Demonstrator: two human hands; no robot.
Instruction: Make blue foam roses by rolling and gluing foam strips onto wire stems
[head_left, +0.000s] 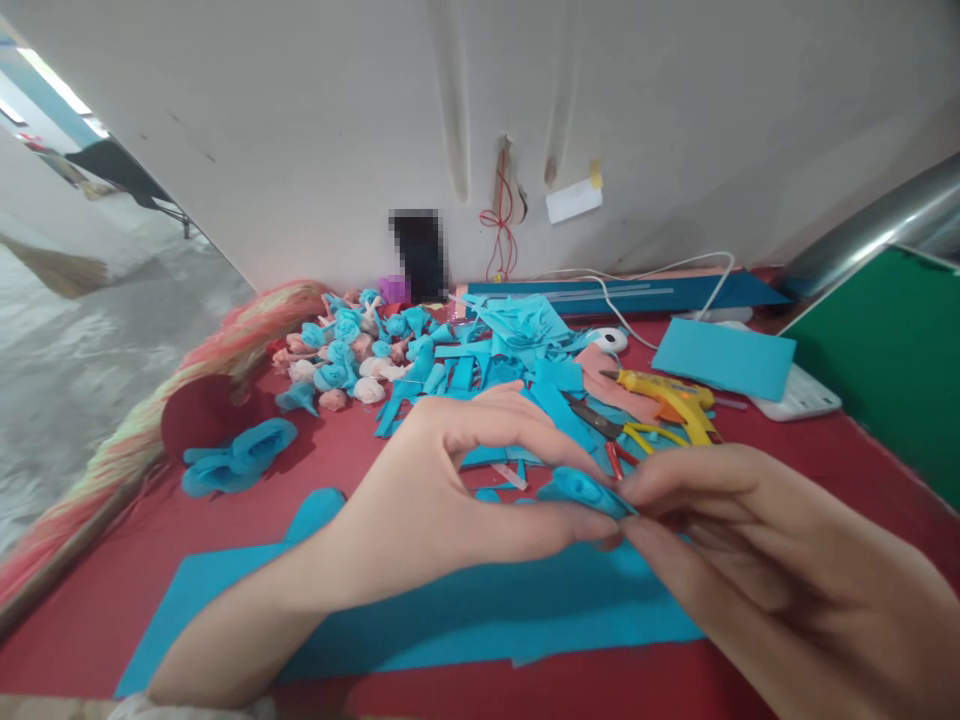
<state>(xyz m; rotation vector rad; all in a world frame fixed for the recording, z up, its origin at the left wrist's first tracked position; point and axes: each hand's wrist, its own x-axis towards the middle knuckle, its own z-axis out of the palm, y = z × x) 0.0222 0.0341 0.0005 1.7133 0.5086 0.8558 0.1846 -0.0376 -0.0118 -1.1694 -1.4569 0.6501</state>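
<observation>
My left hand (442,480) and my right hand (757,545) meet over a red table (97,610), both pinching a small rolled blue foam piece (589,492) between thumb and fingers. A large blue foam sheet (465,610) lies flat under my hands. Behind them is a heap of cut blue foam strips (495,350). A cluster of finished blue and pink foam roses (341,355) sits at the back left.
A yellow glue gun (671,400) and red-handled scissors (611,440) lie right of the strips. A blue rectangle (724,358) rests on a white device (799,395). Curled blue pieces (236,458) lie at left beside a dark red foam shape (199,415). A green board (892,360) stands right.
</observation>
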